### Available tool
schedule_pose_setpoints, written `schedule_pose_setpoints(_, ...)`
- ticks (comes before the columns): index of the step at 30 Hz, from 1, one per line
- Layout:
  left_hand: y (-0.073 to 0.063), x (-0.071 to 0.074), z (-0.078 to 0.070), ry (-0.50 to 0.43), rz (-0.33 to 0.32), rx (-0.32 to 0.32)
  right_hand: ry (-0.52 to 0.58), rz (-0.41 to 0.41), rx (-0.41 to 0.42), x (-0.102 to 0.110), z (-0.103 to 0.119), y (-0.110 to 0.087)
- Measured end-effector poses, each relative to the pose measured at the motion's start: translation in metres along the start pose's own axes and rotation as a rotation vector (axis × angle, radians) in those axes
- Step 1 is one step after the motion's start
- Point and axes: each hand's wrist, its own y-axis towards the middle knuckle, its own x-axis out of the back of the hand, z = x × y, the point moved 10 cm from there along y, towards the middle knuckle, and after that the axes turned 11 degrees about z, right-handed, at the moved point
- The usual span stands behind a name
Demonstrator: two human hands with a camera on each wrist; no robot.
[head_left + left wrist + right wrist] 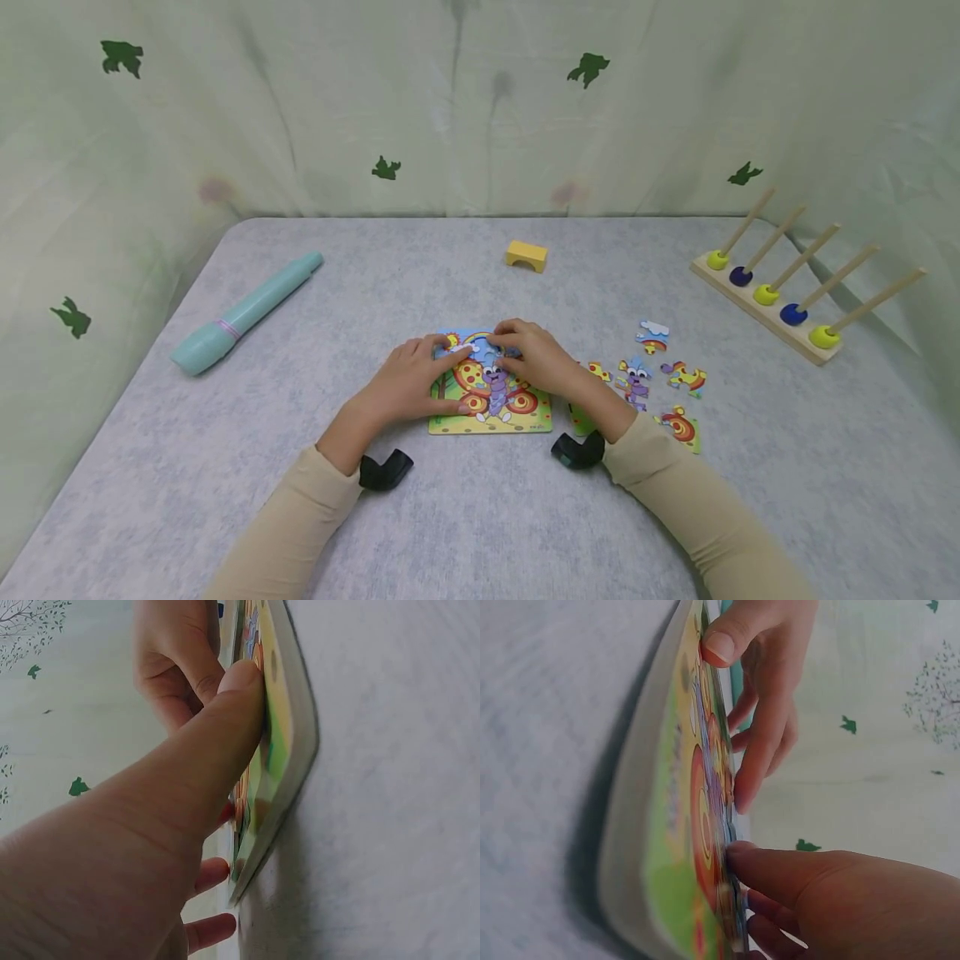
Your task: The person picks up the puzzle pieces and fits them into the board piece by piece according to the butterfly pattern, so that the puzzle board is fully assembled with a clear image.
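Note:
A butterfly jigsaw puzzle board (491,423) lies flat at mid-table. My left hand (408,379) rests along its left side, thumb low on the picture and index finger across the top part. From the right, my right hand (536,354) holds a blue puzzle piece (486,352) at the board's upper middle between thumb and index finger. In the right wrist view that thumb (769,868) touches the picture surface, and the piece is mostly hidden. The left wrist view shows my left thumb (236,697) lying straight over the board's edge.
Loose puzzle pieces lie right of the board, including a butterfly-head piece (636,379) and a cloud piece (652,333); my right forearm covers part of one. A yellow arch block (527,255) stands behind, a teal tube (255,308) left, a wooden peg stand (772,312) with beads right.

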Motion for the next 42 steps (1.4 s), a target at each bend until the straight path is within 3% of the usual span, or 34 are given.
schedule_pose_setpoints(22, 0.001, -0.001, -0.005, -0.011, -0.02, -0.093, 0.0, 0.004, 0.052, 0.002, 0.002, -0.001)
schedule_pose_setpoints(29, 0.001, -0.003, -0.003, -0.027, -0.029, -0.078, -0.018, 0.081, 0.01, -0.005, 0.001, 0.0)
schedule_pose_setpoints(33, 0.001, -0.005, -0.001, -0.036, -0.027, -0.074, 0.067, 0.105, -0.014, 0.001, 0.002, -0.007)
schedule_pose_setpoints(37, 0.002, -0.005, -0.001, -0.041, -0.029, -0.073, 0.146, 0.028, -0.012, 0.026, 0.004, -0.025)
schedule_pose_setpoints(42, 0.002, -0.006, 0.0, -0.042, -0.023, -0.068, 0.154, -0.155, 0.013, 0.067, -0.003, -0.063)
